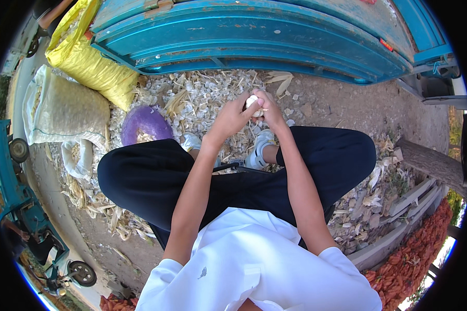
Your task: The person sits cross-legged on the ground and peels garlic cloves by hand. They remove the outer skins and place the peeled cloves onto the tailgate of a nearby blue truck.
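Observation:
A white garlic bulb [253,102] is held between my two hands, above the ground in front of my shins. My left hand [230,117] grips it from the left, with the thumb laid across its front. On the other side, the fingers of my right hand [270,110] wrap around it. Part of the bulb is hidden by fingers. Papery garlic skins [208,93] cover the ground beneath. Left of my feet stands a purple mesh bag [150,118], its mouth rolled open on pale garlic cloves [144,136].
A blue truck bed side [253,42] spans the far side. At left are a yellow woven sack [97,68], a full whitish sack [70,107] and a small white bag [77,157]. A trunk [432,161] and a reddish heap [416,248] lie right. Other people are partly visible at left.

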Action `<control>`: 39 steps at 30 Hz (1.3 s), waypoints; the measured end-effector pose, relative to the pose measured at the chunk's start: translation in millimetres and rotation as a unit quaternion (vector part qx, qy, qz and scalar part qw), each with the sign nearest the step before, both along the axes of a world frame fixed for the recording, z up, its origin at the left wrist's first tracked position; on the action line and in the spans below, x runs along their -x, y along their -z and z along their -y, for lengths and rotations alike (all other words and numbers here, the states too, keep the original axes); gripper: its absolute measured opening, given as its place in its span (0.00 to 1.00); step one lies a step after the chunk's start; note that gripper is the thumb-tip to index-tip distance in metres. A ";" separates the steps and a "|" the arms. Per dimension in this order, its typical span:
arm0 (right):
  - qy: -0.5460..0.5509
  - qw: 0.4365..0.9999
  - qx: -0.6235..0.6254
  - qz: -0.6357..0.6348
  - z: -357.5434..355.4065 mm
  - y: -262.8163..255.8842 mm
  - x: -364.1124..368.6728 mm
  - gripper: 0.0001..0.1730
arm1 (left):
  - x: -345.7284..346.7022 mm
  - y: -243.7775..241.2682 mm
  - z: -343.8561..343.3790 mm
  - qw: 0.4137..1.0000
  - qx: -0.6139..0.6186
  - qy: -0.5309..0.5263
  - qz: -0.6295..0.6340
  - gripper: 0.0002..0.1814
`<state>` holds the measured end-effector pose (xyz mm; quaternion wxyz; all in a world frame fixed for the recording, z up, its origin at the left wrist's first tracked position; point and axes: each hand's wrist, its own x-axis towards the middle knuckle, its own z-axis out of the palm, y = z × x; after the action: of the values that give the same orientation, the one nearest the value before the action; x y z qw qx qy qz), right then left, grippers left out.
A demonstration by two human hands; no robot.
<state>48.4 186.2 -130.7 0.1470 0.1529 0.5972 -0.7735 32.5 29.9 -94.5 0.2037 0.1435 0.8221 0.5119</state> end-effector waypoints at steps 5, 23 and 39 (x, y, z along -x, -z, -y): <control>-0.038 0.998 -0.001 -0.041 -3.4 3.3 -2.0 0.21 | -1.1 6.5 -0.6 1.000 -0.003 0.013 0.001 0.31; 0.025 1.000 0.004 0.003 -4.7 -1.9 -2.2 0.22 | -4.9 21.7 -5.1 0.949 -0.254 -0.087 0.163 0.24; 0.095 0.994 0.006 0.054 5.1 6.1 -6.2 0.24 | -14.1 31.9 -28.2 0.968 -0.175 -0.178 0.006 0.21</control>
<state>54.6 181.1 -136.7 0.1058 0.2501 0.5661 -0.7783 46.6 58.1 -126.4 0.0866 0.0253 0.7309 0.6765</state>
